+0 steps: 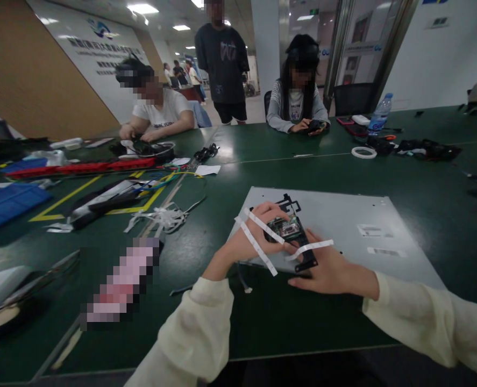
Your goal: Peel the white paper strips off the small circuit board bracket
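- My left hand [249,240] curls round the left side of a small black bracket [292,231] that carries a green circuit board [285,229]; the fingers close on it from above and the side.
- My right hand [326,269] lies low on the near right of the same piece, thumb and fingers closed on its lower end, just beside a black tab that sticks out toward me.
- The bracket sits on the near left corner of a flat grey metal panel [343,215], which lies on the dark green table [262,156].
- Three white strips [258,248] (flat ribbon cables or tape, I cannot tell which) trail from the board: two cross the back of my left hand, one arches over my right thumb.
- As far as I can judge, the work is midway: the small board is seated in its bracket, but the strips hang loose at their free ends and the bracket is not fixed to the panel.
- Across the table one person sits over a black tray [153,150], another holds a dark device [314,126], and a third stands between them.
- A water bottle [379,114] and a roll of tape [363,152] stand well apart, far right.
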Demonstrator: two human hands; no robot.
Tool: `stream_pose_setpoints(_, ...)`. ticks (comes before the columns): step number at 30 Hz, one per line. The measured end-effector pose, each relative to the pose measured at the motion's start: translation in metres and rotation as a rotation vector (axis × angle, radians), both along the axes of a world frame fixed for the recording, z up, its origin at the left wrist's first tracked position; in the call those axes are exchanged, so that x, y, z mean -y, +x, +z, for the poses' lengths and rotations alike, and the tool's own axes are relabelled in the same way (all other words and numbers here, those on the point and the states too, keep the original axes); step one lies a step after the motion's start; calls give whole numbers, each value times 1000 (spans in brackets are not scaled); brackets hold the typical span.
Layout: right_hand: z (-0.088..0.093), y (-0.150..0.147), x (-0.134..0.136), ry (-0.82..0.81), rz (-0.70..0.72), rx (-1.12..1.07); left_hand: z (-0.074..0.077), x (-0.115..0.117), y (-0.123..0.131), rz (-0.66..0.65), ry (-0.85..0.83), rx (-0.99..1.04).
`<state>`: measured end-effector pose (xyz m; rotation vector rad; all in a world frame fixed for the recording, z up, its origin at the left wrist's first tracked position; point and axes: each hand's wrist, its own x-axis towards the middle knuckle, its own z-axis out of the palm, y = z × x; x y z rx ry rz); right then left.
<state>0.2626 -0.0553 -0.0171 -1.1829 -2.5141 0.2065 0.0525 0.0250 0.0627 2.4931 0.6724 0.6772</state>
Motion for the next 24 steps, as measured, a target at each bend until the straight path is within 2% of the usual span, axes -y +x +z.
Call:
stream_pose_setpoints(3,13,-17,19,-74,151,28,-1,0,0,15,-7,-22)
stream_pose_setpoints(6,23,-25,29,-147,233,46,-2,-1,0,27,-25,-35)
stream_pose_setpoints(10,29,-28,32,-183,247,85,-2,-1,1,30,-43,-42)
stream_pose_setpoints(13,29,-29,32,-146,232,110,-4,-1,3,20,-28,-48)
stream_pose_setpoints(16,23,-32,37,11,237,122,-10,-3,5,12,-2,-50)
stream_pose_setpoints(18,17,-34,43,229,276,103,-14,-6,5,14,6,-51)
stream_pose_setpoints(21,8,-37,49,538,420,-3,-17,-8,3,26,16,-63)
stream_pose_setpoints(24,6,-39,50,604,562,-71,-17,-8,5,25,18,-84)
